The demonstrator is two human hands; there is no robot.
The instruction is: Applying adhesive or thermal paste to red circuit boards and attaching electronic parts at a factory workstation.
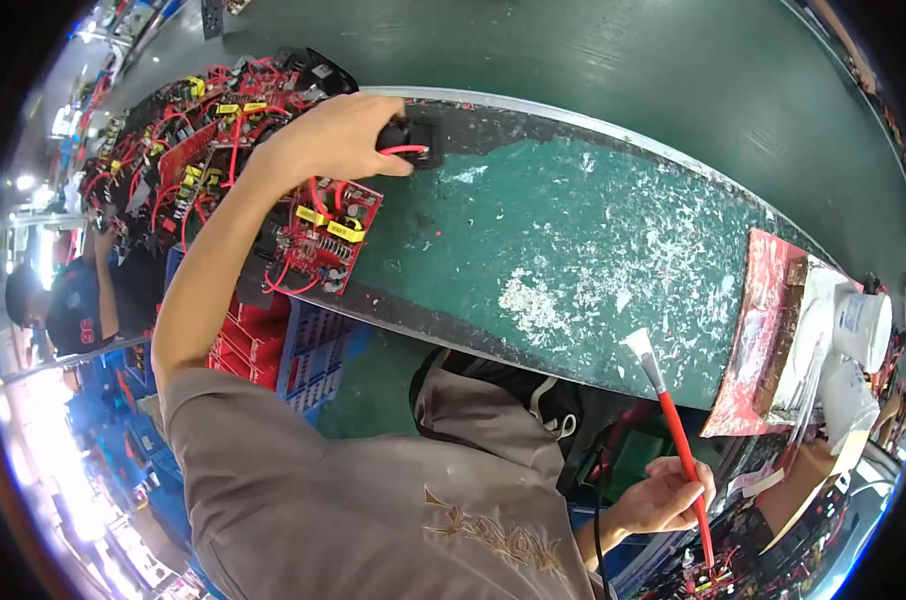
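Note:
My left hand [348,140] reaches to the far edge of the bench, thumb and fingers around a dark part with a red wire [403,149]. The palm hides much of that part. Just below this hand lies a red circuit board [323,235] with yellow-labelled components and red wires. My right hand [663,495] is closed around the red handle of a paintbrush [678,430], low at the right. The brush's pale bristles point up and left, over the near edge of the bench. White residue covers the bristle tip.
Wired red circuit boards [188,160] are heaped at the bench's left end. White flakes are scattered over the green bench top [453,240]. At right, a red board [748,330] lies near white bottles [861,325]. A blue crate [313,350] stands below; another person [78,300] is at far left.

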